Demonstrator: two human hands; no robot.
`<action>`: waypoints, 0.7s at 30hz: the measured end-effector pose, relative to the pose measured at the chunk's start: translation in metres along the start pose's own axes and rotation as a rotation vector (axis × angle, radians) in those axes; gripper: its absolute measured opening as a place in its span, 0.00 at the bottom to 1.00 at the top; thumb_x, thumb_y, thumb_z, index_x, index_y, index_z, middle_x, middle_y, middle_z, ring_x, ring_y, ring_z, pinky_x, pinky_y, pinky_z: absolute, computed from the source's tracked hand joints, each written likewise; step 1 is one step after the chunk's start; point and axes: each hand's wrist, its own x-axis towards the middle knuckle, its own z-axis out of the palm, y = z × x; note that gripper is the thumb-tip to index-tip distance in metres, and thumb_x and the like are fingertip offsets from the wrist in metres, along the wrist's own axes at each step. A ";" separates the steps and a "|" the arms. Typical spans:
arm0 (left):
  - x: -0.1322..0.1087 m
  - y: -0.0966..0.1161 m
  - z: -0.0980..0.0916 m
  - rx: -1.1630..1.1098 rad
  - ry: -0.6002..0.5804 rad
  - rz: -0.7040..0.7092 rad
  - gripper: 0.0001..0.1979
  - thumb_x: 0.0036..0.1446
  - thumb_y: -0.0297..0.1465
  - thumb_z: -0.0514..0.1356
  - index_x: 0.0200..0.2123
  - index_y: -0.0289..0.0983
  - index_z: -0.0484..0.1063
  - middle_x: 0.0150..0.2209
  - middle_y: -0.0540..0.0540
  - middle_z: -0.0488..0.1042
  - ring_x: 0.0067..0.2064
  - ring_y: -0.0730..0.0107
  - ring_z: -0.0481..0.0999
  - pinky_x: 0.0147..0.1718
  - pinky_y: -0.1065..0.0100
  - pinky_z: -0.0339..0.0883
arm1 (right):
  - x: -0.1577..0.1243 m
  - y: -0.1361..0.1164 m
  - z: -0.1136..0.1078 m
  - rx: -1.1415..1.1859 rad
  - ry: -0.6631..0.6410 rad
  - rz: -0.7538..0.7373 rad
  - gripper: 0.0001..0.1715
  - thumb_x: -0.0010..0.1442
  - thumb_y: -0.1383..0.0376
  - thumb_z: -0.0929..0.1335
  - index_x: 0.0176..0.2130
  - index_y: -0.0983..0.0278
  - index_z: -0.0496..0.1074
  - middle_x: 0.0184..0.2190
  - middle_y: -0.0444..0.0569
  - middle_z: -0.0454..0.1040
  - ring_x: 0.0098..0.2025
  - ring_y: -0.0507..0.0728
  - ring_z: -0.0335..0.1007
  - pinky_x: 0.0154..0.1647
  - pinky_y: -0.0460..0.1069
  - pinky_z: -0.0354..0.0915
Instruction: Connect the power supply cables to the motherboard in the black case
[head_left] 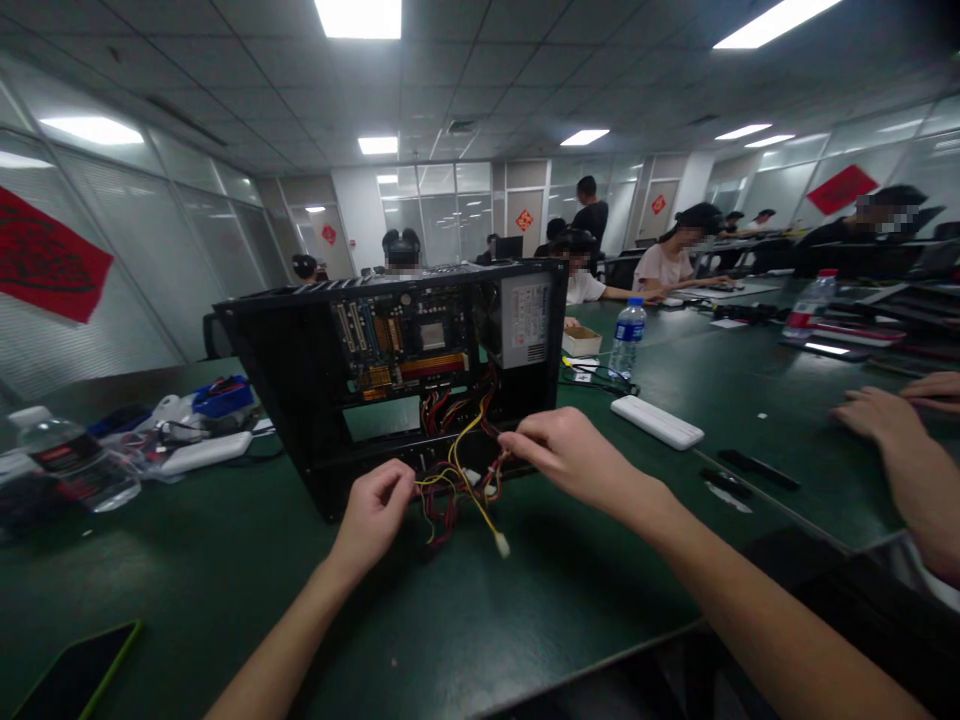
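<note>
An open black computer case [300,380] lies on its side on the green table [525,600], its motherboard [405,345] and silver power supply [525,320] facing me. A bundle of red, yellow and black power cables [457,480] spills out of its front. My left hand [375,515] is closed on the cables at the lower left of the bundle. My right hand [570,455] pinches the wires at the right side. A white connector [501,545] dangles on a yellow wire over the table.
A white power strip [656,421] and a water bottle [627,338] lie right of the case. Another bottle [71,460], cables and a blue item [223,396] sit at left. A phone [71,680] is near my left. Another person's hands [892,415] rest at right; several people sit behind.
</note>
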 end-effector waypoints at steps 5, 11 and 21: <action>0.000 -0.003 0.005 0.277 0.085 0.176 0.14 0.70 0.35 0.54 0.32 0.37 0.70 0.34 0.46 0.72 0.36 0.67 0.72 0.38 0.67 0.65 | 0.020 0.019 -0.004 0.037 0.372 -0.058 0.27 0.72 0.53 0.63 0.25 0.63 0.71 0.25 0.48 0.73 0.29 0.54 0.66 0.34 0.50 0.56; 0.007 -0.004 0.006 0.508 -0.025 0.298 0.11 0.70 0.33 0.54 0.40 0.38 0.76 0.44 0.43 0.78 0.46 0.63 0.77 0.46 0.62 0.69 | 0.013 0.073 0.011 0.290 0.660 0.223 0.27 0.69 0.49 0.64 0.26 0.64 0.70 0.24 0.46 0.71 0.28 0.54 0.65 0.32 0.49 0.57; 0.015 -0.001 -0.061 0.781 0.571 0.589 0.03 0.60 0.28 0.63 0.39 0.37 0.75 0.38 0.44 0.77 0.40 0.63 0.77 0.44 0.61 0.74 | 0.050 0.153 0.019 0.830 0.744 0.453 0.34 0.51 0.36 0.70 0.36 0.63 0.70 0.33 0.48 0.73 0.35 0.55 0.72 0.33 0.48 0.68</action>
